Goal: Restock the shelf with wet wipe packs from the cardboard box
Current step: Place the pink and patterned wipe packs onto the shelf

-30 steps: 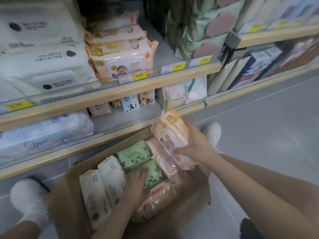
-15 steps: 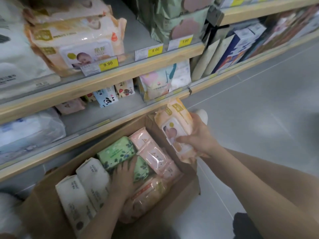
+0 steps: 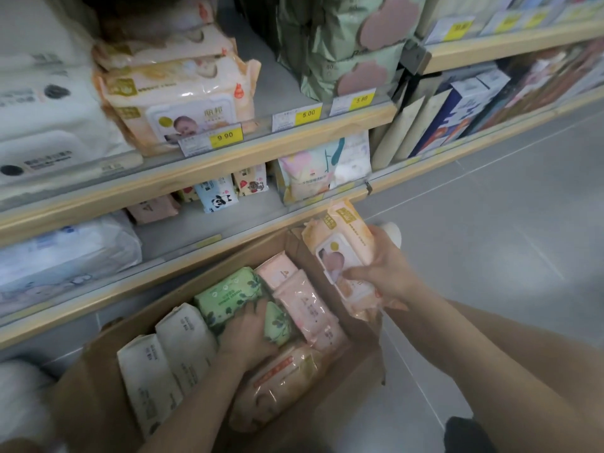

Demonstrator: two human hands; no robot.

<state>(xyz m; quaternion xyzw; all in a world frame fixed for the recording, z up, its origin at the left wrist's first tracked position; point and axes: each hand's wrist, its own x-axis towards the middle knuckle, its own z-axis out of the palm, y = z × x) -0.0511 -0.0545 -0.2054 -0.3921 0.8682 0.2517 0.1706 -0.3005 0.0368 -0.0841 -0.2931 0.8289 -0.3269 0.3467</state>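
Clearly the picking-up step is in hand; the right hand (image 3: pixel 384 276) grips an orange wet wipe pack (image 3: pixel 346 253) lifted just above the cardboard box (image 3: pixel 330 416), its fingers curled round the pack's side; the left hand (image 3: pixel 246 338) lies on a green pack (image 3: pixel 228 297) down in the box, fingers seemingly closing on it, though I cannot tell how firmly. Next, I'd judge, the orange pack goes up to the matching stack (image 3: pixel 183 103) behind the 9.90 price tag (image 3: pixel 212 140); the shelf edge (image 3: pixel 228 165) juts between, so it must be cleared.
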